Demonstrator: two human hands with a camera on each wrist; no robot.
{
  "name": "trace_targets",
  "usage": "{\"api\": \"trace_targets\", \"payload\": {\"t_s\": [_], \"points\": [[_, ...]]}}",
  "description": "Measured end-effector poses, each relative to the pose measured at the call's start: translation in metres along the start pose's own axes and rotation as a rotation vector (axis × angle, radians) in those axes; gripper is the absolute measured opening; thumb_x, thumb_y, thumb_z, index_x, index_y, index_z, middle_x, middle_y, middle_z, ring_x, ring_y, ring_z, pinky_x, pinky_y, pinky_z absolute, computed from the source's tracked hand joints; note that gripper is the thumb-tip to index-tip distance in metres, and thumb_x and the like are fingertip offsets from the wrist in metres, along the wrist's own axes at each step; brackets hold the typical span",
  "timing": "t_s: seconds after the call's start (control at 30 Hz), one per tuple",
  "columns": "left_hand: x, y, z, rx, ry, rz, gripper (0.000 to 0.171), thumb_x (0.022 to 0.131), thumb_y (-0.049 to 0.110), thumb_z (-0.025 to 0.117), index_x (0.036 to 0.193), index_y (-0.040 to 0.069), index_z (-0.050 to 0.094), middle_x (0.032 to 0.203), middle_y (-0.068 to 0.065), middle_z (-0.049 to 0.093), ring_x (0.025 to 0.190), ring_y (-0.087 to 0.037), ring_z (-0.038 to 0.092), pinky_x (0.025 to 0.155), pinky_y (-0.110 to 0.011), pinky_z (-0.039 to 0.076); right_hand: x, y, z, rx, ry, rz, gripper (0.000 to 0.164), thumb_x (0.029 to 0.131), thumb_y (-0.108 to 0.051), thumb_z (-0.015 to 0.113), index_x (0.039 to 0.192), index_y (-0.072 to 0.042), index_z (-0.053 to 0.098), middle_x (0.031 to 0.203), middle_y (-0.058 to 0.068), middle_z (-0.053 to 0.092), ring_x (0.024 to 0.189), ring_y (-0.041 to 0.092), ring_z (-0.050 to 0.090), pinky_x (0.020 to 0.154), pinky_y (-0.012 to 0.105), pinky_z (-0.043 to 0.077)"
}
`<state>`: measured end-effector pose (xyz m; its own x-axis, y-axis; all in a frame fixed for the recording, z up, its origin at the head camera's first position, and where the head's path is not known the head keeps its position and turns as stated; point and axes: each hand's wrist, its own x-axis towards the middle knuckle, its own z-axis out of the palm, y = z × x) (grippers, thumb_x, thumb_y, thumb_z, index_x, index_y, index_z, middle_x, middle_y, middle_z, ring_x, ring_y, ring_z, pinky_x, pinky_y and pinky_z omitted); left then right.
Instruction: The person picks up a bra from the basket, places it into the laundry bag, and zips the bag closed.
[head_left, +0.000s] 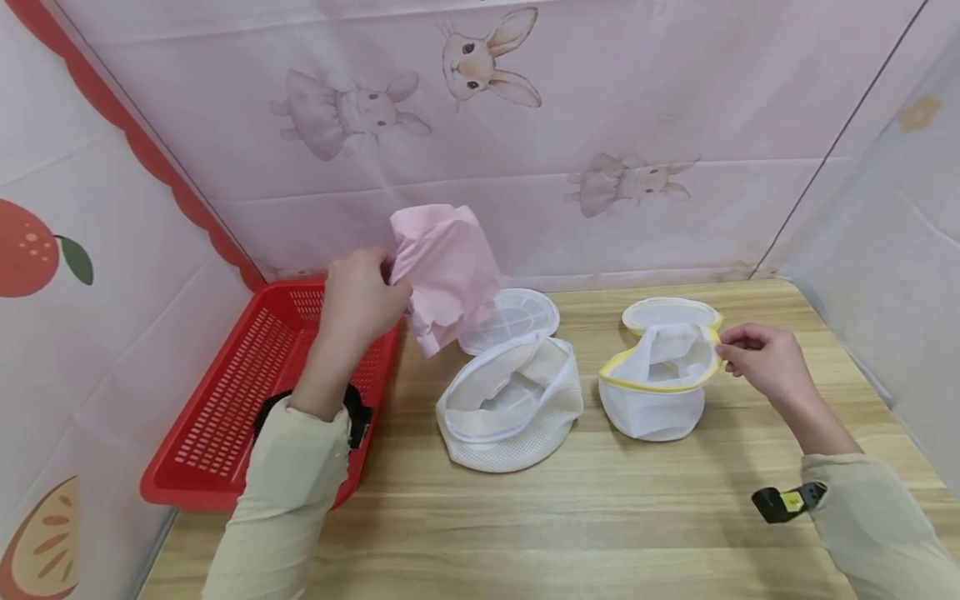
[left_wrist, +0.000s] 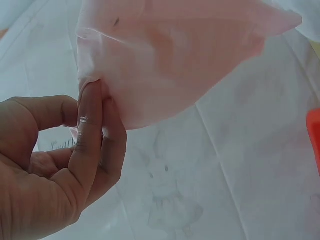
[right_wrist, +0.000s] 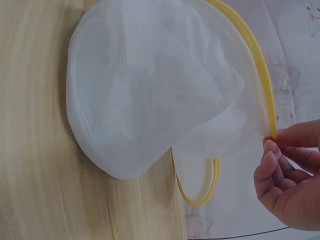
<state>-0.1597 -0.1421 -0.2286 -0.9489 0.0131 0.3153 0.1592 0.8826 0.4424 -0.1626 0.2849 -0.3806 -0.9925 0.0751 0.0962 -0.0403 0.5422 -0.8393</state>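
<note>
My left hand (head_left: 365, 293) pinches the edge of a pink cloth (head_left: 447, 271), which hangs in the air between the red basket and the white mesh bag. In the left wrist view the cloth (left_wrist: 165, 60) spreads out from the fingertips. On the right, my right hand (head_left: 768, 362) pinches the yellow zipper rim of a small white mesh laundry bag (head_left: 651, 410). This bag stands on the table with its lid folded back. The right wrist view shows thumb and fingers gripping the yellow zipper edge (right_wrist: 267, 95). What the small bag contains cannot be made out.
A larger white mesh laundry bag (head_left: 510, 446) stands open in the middle of the wooden table (head_left: 525, 533), its round lid (head_left: 521, 312) behind it. At left is a red plastic basket (head_left: 217, 417), partly hidden by my left arm. A rabbit-printed curtain (head_left: 525, 167) backs the table.
</note>
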Motion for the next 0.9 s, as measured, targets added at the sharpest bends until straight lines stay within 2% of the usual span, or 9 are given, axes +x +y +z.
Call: {"api": "trace_targets", "payload": {"t_s": [0.37,0.7,0.9], "points": [[0.012,0.035,0.022,-0.07,-0.081,0.037,0.011,0.078,0.008,0.058,0.082,-0.001,0.062,0.073,-0.012,0.059,0.068,-0.025,0.051,0.058,-0.032,0.043,0.0,-0.001,0.0,-0.042,-0.016,0.012,0.018,0.087,0.0,0.057,0.096,0.016,0.055,0.069,0.001,0.058,0.054,0.006,0.053,0.048,0.02,0.048],[0.021,0.071,0.061,-0.1,-0.199,0.081,0.007,0.079,0.009,0.059,0.083,0.003,0.062,0.074,-0.006,0.06,0.067,-0.02,0.053,0.056,-0.027,0.043,0.0,-0.004,0.002,-0.028,-0.039,0.013,0.018,0.086,0.002,0.057,0.096,0.017,0.054,0.07,0.003,0.058,0.054,0.006,0.053,0.049,0.021,0.048],[0.023,0.092,0.081,-0.109,-0.241,0.153,0.001,0.077,0.006,0.059,0.077,0.005,0.06,0.069,-0.003,0.056,0.065,-0.018,0.05,0.054,-0.025,0.039,0.0,-0.005,0.002,-0.03,-0.039,0.012,0.018,0.086,0.002,0.057,0.096,0.016,0.055,0.07,0.003,0.057,0.054,0.006,0.053,0.049,0.02,0.048]]}}
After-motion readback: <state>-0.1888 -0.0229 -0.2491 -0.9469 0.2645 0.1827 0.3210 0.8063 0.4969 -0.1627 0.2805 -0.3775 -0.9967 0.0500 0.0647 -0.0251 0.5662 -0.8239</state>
